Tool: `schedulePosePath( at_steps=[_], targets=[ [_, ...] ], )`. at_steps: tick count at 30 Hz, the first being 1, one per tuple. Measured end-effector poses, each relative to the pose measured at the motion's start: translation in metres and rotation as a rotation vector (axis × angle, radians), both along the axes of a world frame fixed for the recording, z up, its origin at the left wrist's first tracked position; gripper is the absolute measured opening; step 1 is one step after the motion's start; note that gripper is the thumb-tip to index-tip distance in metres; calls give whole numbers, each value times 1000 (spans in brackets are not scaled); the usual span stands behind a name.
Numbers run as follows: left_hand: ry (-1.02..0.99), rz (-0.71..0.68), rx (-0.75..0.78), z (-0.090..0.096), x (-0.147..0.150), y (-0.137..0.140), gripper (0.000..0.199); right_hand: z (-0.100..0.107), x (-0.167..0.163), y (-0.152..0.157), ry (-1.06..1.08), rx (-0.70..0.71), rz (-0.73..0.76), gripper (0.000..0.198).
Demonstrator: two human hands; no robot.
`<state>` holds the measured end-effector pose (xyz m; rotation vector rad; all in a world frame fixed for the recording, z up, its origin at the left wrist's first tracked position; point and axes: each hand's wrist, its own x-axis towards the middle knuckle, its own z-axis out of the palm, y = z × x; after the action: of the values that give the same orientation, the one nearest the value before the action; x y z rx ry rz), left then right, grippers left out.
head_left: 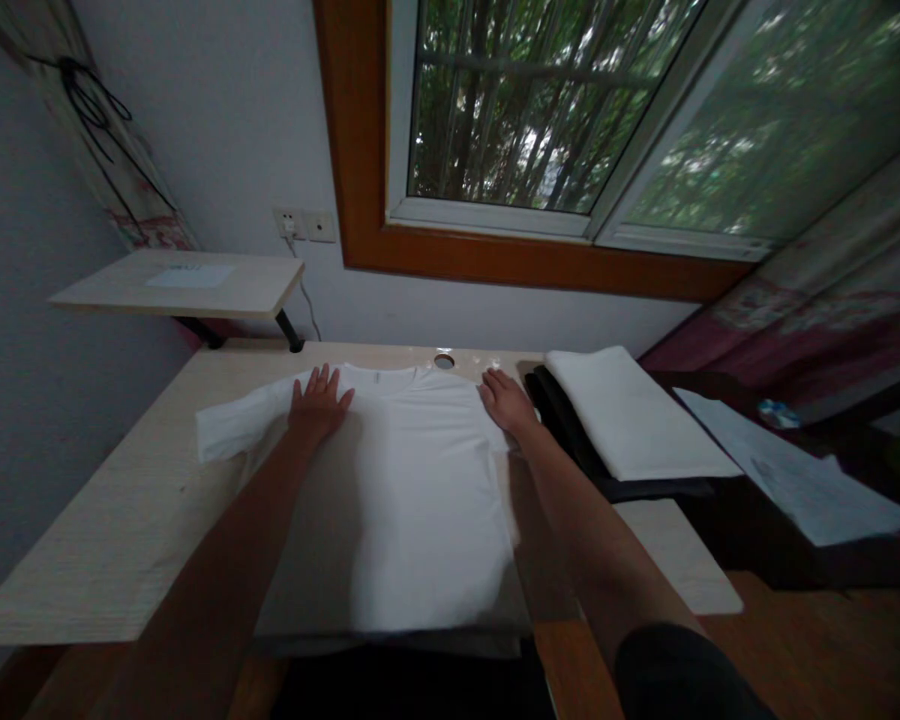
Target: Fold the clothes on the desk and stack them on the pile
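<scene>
A white short-sleeved T-shirt [420, 490] lies spread on the pale wooden desk [127, 510], its neckline toward the wall and its hem hanging over the front edge. My left hand [319, 408] rests on the left shoulder area, fingers stretched out and spread. On the opposite shoulder lies my right hand [507, 402], palm down with its fingers laid flat over the cloth. The left sleeve stretches out to the side, while my right hand and forearm partly cover the right one.
Right of the shirt sit a folded white cloth [637, 420] and black folded fabric [570, 420]. A raised shelf [172, 285] stands at the back left. Beyond the desk's right side lies a paper sheet [802, 470]. A window [540, 110] is behind.
</scene>
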<state>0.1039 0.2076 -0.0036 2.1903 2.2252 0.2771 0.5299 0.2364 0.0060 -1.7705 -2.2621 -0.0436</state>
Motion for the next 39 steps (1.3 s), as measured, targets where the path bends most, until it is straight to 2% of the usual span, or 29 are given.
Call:
schedulePosePath(
  at_steps=[8, 13, 16, 18, 20, 23, 27, 30, 35, 39],
  targets=[
    [-14, 15, 19, 1, 1, -1, 74, -2, 21, -38, 37, 119, -55, 50],
    [-21, -64, 125, 11, 5, -10, 63, -5, 26, -71, 57, 140, -106, 49],
    [-39, -184, 175, 17, 18, -20, 53, 0, 24, -92, 28, 151, -129, 45],
    [-68, -316, 176, 20, 37, -29, 48, 5, 21, -105, 11, 159, -163, 44],
    [-110, -479, 165, 23, 63, -41, 46, 8, 19, -115, 10, 156, -217, 46],
    [-178, -647, 147, 27, 112, -61, 46, 10, 16, -126, 63, 125, -281, 52],
    [-183, -764, 99, 29, 169, -87, 51, 10, 15, -128, 150, 51, -307, 59],
    [-154, -805, 89, 28, 191, -101, 51, 10, 14, -122, 194, -50, -336, 55],
    [-136, -838, 76, 26, 196, -113, 48, 11, 17, -108, 428, -223, -344, 56],
    [-124, -859, 60, 27, 190, -116, 45, 6, 19, -97, 687, -216, -361, 56]
  ],
)
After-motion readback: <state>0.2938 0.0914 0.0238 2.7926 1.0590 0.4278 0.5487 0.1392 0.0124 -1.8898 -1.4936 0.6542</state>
